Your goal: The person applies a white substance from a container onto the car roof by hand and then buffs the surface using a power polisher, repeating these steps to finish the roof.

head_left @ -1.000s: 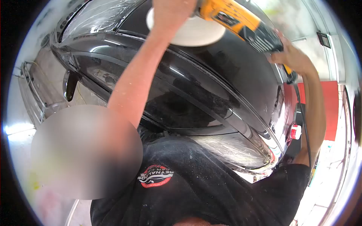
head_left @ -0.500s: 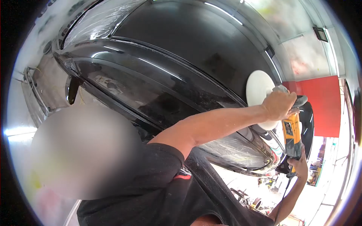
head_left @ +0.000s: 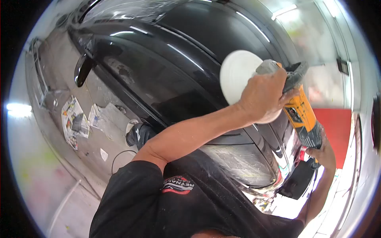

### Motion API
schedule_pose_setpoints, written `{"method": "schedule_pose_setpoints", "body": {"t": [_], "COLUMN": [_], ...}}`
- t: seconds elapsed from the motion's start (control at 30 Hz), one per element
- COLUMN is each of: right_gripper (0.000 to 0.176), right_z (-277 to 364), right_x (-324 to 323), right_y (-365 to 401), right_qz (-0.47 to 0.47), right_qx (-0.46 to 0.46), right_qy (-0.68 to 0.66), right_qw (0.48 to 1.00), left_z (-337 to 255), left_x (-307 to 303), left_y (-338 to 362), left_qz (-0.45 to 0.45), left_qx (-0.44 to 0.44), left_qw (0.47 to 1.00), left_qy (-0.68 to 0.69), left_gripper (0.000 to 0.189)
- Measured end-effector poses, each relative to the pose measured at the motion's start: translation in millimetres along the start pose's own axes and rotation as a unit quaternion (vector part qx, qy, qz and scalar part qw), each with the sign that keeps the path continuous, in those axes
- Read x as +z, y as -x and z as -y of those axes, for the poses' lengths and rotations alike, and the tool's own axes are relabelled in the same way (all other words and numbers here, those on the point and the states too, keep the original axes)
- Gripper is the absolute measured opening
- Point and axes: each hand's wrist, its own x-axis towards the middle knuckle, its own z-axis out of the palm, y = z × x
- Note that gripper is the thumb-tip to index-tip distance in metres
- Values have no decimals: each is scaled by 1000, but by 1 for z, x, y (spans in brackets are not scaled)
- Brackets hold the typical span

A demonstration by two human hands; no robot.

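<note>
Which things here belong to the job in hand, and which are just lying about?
For the job: power polisher, in left hand and right hand; white polishing pad; black car; plastic sheeting on it.

Apparently lying about: newspaper sheets; white scrap.

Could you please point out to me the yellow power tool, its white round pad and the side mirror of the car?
Yellow power tool (head_left: 303, 113): head view, on the middle of its body.
White round pad (head_left: 237, 75): head view, on its uncovered white surface.
Side mirror (head_left: 83, 70): head view, on its glossy dark surface.

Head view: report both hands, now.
Left hand: closed, holding the front of the polisher.
Right hand: closed, holding the polisher's rear end.
</note>
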Motion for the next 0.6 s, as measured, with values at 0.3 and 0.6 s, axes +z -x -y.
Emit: {"method": "schedule_pose_setpoints", "body": {"t": [0.3, 0.6], "right_gripper": [109, 109], "right_z": [162, 251], "right_x": [32, 74], "right_y": [-107, -141], "right_qz": [47, 42], "right_qx": [-98, -119], "right_qy": [55, 155], "right_qw": [993, 980], "left_z": [62, 98], "left_x": [-137, -210], "left_y": [-54, -77], "left_qz": [-126, -218], "left_qx": [-30, 16], "left_qw": [989, 971], "left_qy": [-68, -99], "left_gripper": [59, 45]}}
